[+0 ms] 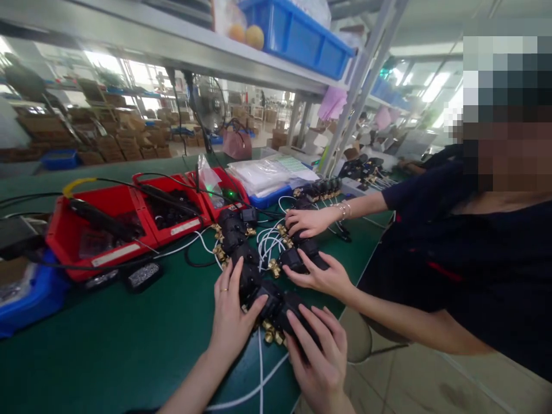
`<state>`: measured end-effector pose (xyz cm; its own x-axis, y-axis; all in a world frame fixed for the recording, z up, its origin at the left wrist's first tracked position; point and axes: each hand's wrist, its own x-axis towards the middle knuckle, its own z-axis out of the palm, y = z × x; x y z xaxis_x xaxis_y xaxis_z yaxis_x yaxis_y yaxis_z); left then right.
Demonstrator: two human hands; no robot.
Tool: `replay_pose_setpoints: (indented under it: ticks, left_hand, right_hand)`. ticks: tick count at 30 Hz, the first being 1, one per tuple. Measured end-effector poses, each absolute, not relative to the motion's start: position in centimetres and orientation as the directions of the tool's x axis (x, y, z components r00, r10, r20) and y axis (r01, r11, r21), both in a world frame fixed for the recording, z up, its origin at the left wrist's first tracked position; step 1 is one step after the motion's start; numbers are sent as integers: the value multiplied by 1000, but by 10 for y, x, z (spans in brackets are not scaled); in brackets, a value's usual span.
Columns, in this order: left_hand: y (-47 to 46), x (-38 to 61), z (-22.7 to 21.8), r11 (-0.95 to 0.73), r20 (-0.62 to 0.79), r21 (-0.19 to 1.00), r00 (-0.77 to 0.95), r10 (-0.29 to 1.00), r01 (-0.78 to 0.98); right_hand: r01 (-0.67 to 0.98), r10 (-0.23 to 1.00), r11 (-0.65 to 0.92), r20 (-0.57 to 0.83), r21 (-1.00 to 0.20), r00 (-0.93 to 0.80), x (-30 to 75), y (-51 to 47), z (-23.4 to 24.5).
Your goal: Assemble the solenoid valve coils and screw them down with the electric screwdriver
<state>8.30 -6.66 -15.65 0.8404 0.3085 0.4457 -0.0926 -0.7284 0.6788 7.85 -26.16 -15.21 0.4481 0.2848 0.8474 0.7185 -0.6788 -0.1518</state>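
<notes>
A row of black plastic units point(236, 237) with brass fittings and white cables runs across the green table. With thumb and fingers spread around one black unit point(268, 296) near the front of the row, my left hand point(230, 313) grips its sides. My right hand point(319, 348) is curled over the nearest black unit point(291, 302), its fingers on the top and side. Brass fittings point(271, 333) show below, between my hands. The undersides of both units are hidden.
Right of the row, a co-worker's two hands point(321, 276) rest on other black units point(293, 260). White cables point(269, 244) lie between the rows. Red bins point(125, 253) with a power screwdriver point(101, 218) stand at left; a shelf with a blue crate point(302, 34) hangs above.
</notes>
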Motion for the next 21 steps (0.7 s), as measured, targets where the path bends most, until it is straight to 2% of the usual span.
replay_pose_setpoints:
  ticks: [7,17,21]
  left_hand:
    - [-91,124,-160,-653,368,751,883,290,-99]
    - [-117,172,-161,-645,353,762,871,343,-55]
    - [-112,173,-154,-643,343,760,899,273,-94]
  right_hand:
    - [685,258,-714,856,-144,449,110,-274,-153]
    - [651,254,-750,857,-117,447,156,-292,-162]
    - [641,268,-760,846,-108,461,173,-300,-161]
